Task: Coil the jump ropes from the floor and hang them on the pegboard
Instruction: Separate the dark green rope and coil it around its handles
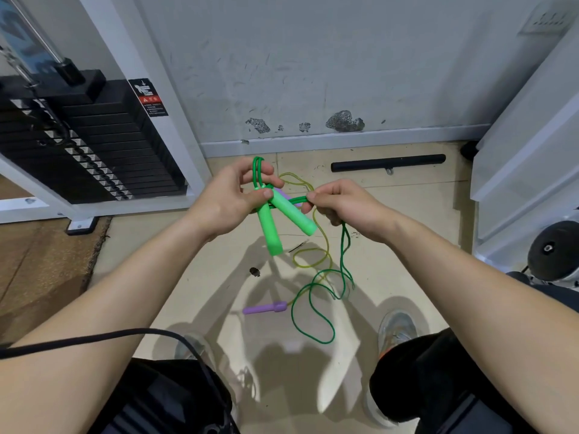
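My left hand (233, 198) grips the tops of two bright green jump-rope handles (282, 217), which point down and apart, with a loop of the rope standing above my fingers. My right hand (341, 205) pinches the dark green rope (313, 296) beside the handles. From that hand the rope hangs down and trails in loops on the floor. A second rope, yellow-green (313, 256) with purple handles, lies on the floor beneath; one purple handle (266, 307) lies near my feet, another shows partly behind the green handles. No pegboard is in view.
A black weight stack (94, 145) in a white frame stands at the left. A black bar (388, 162) lies by the scuffed wall. White equipment (526, 151) and a dark round weight (551, 249) are at the right. A black cable (94, 338) crosses my left forearm.
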